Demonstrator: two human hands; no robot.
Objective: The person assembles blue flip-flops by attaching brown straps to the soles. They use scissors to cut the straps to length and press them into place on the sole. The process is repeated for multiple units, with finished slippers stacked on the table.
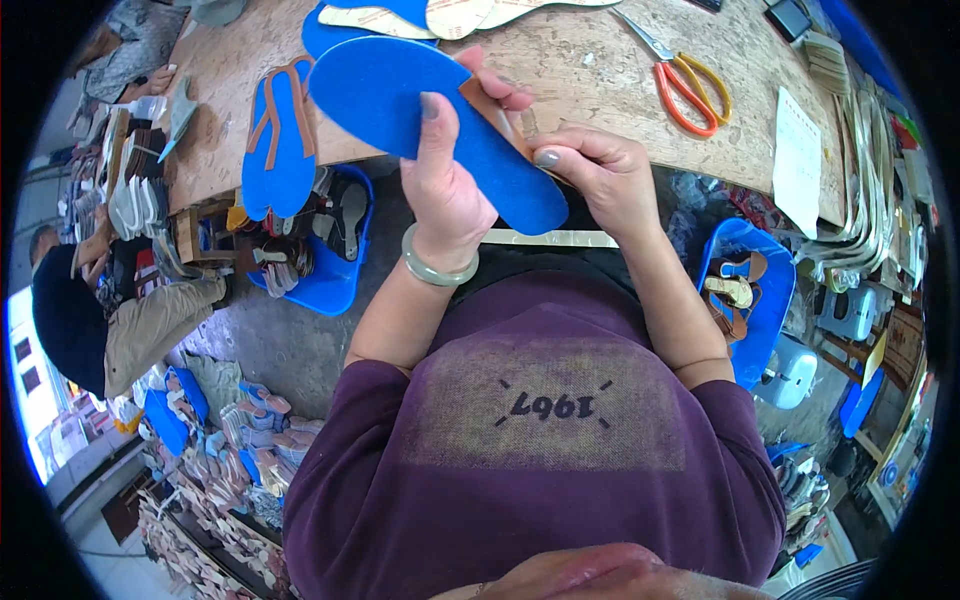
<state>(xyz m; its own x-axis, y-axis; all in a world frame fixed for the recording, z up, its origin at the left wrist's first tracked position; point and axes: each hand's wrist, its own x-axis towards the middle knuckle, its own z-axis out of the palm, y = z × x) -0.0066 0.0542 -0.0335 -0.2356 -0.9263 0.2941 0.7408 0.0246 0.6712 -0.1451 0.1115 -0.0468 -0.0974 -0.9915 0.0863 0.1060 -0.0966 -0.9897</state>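
A blue shoe insole is held tilted above the near edge of the workbench. My left hand, with a pale bangle at the wrist, grips it, thumb across the blue face and fingertips round the far edge. Along that far edge runs a brown strap. My right hand pinches the strap's lower end between thumb and forefinger at the insole's rim; the exact tip is hidden by the fingers. To the left, a pair of blue insoles with brown straps lies over the bench edge.
Orange-and-yellow-handled scissors lie on the wooden workbench, right of my hands. More insoles rest at the far side. Blue baskets of shoe parts stand below on both sides. Another person is at the left.
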